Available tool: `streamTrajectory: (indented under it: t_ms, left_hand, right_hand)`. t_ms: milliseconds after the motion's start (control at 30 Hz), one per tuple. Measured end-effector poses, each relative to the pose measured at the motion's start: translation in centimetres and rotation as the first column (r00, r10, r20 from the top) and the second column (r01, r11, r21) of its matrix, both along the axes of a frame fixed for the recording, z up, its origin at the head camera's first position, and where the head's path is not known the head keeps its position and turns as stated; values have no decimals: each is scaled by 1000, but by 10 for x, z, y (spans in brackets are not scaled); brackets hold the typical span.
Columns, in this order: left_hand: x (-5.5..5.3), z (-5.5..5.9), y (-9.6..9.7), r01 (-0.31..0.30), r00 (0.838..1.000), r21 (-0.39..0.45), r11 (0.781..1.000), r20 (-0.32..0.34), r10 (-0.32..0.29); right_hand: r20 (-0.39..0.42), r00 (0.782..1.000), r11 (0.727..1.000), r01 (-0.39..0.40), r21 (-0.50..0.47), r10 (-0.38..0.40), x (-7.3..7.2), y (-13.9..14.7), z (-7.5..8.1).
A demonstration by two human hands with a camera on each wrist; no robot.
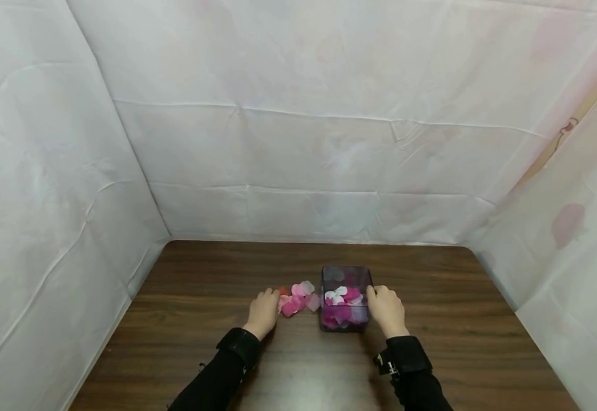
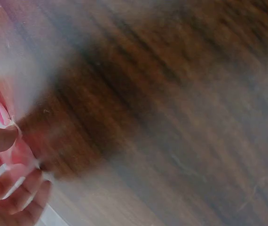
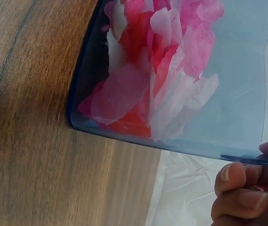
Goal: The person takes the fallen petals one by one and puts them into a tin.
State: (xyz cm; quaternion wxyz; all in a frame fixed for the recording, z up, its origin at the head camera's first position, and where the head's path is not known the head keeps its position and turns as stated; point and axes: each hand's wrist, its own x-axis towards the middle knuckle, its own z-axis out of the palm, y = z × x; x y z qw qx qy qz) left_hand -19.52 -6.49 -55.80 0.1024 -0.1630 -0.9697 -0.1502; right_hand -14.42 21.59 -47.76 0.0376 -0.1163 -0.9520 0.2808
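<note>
My right hand (image 1: 387, 311) grips the right rim of a tinted see-through plastic box (image 1: 346, 275), thumb inside and fingers outside the wall. The box stands on the table with pink, red and white artificial petals (image 3: 124, 89) inside. Left of the box lies a loose cluster of pink and pale petals (image 1: 298, 299). At this cluster's left end is my left hand (image 1: 263, 313), fingers bent, low over the wood. In the left wrist view a pinkish-red petal (image 2: 20, 151) stands between its thumb and fingers; part of it is hidden by the fingers.
The brown wood-grain table (image 1: 201, 274) has rounded far corners. Pale cloth curtains (image 1: 298, 148) enclose it at the back, left and right. A black band (image 1: 408, 355) sits on each wrist over dark sleeves.
</note>
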Motion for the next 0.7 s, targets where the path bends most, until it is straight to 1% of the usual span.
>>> streamTrajectory:
  t_ms: [67,133,233,333,400,467,567,633,700]
  left_hand:
    - [0,2,-2,-4,999,53,999,-41,6]
    - [-1,4,-4,-5,998,103,995,-59,12]
    - [0,9,-8,-18,999,140,990,-37,24]
    - [0,17,-9,-27,1000,129,991,-10,28]
    - [1,24,-9,3,1000,117,993,13,-5]
    - [1,30,-7,52,997,110,993,44,-58]
    - [2,39,-5,133,986,125,983,89,-144]
    - [3,45,-3,178,978,131,975,88,-190]
    - [4,53,0,209,971,140,968,93,-223]
  right_hand:
    - [-3,1000,1000,2,1,-2,-1,-1,1]
    - [1,1000,1000,4,1,-4,-1,-1,1]
    - [8,1000,1000,2,-2,-2,-1,-2,0]
    - [12,1000,1000,-3,-2,3,-2,-1,0]
    - [10,1000,1000,-4,-1,4,-2,0,0]
    - [10,1000,1000,-3,-4,3,-2,1,1]
    - [13,1000,1000,-5,-12,5,-2,2,1]
    - [19,1000,1000,-8,-17,8,-1,3,1]
    - [28,1000,1000,-10,-17,10,1,4,1]
